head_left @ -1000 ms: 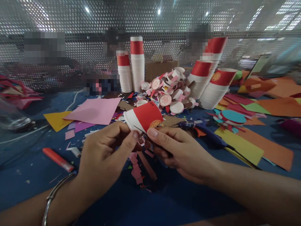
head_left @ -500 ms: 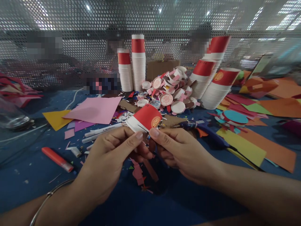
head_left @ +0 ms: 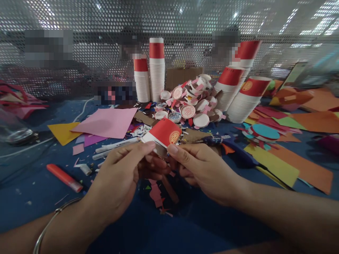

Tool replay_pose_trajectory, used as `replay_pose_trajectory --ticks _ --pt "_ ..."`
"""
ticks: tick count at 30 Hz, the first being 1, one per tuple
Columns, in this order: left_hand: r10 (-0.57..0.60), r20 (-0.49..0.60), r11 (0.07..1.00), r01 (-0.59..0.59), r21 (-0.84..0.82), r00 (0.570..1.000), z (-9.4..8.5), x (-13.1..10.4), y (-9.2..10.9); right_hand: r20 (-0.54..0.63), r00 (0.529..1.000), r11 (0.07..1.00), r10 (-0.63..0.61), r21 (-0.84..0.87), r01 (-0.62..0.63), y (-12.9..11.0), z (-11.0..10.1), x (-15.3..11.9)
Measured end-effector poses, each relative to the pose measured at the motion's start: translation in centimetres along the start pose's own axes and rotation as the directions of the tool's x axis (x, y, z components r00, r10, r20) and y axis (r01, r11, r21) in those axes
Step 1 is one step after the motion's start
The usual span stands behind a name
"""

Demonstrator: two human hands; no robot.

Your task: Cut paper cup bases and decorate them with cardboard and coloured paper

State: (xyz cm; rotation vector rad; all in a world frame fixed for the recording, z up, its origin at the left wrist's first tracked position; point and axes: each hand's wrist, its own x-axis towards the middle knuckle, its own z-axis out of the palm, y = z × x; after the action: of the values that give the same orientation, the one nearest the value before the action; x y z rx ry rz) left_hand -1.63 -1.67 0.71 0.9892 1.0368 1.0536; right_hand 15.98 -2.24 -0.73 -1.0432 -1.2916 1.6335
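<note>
Between my two hands is a red and white paper cup [head_left: 164, 133], tilted on its side, with a round gold emblem facing me. My left hand [head_left: 124, 173] pinches its white rim end with thumb and fingers. The thumb and fingers of my right hand [head_left: 198, 165] grip the lower edge near the emblem. The cup's underside is hidden by my fingers. Just below lie pink paper scraps [head_left: 155, 194] on the blue table [head_left: 127, 229].
Behind stand tall cup stacks [head_left: 157, 70] and a heap of cut cup pieces [head_left: 194, 98]. A blue glue gun [head_left: 239, 153] lies to the right, beside yellow paper [head_left: 272, 164]. On the left are a red marker [head_left: 64, 178], white pens [head_left: 116, 146] and pink paper [head_left: 106, 121].
My left thumb has slid left along the cup toward its rim, and the left fingers beneath have shifted. The cup stays nearly in place; my right hand holds its grip.
</note>
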Motion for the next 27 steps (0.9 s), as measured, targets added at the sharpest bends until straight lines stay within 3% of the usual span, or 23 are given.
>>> replay_pose_trajectory --ticks 4,9,27 --pt "0.044 -0.043 0.999 -0.045 -0.014 0.998 -0.18 0.32 0.07 -0.016 1.0 1.0 -0.019 -0.024 0.018 0.07 -0.22 0.27" --pt "0.095 0.053 0.995 -0.097 0.023 0.994 -0.26 0.35 0.23 -0.024 0.999 0.998 -0.031 -0.055 0.03 0.17 -0.37 0.38" --pt "0.009 0.085 0.993 0.001 -0.12 0.996 -0.35 0.22 -0.15 -0.041 0.998 0.992 -0.038 -0.123 0.033 0.21 -0.15 0.03"
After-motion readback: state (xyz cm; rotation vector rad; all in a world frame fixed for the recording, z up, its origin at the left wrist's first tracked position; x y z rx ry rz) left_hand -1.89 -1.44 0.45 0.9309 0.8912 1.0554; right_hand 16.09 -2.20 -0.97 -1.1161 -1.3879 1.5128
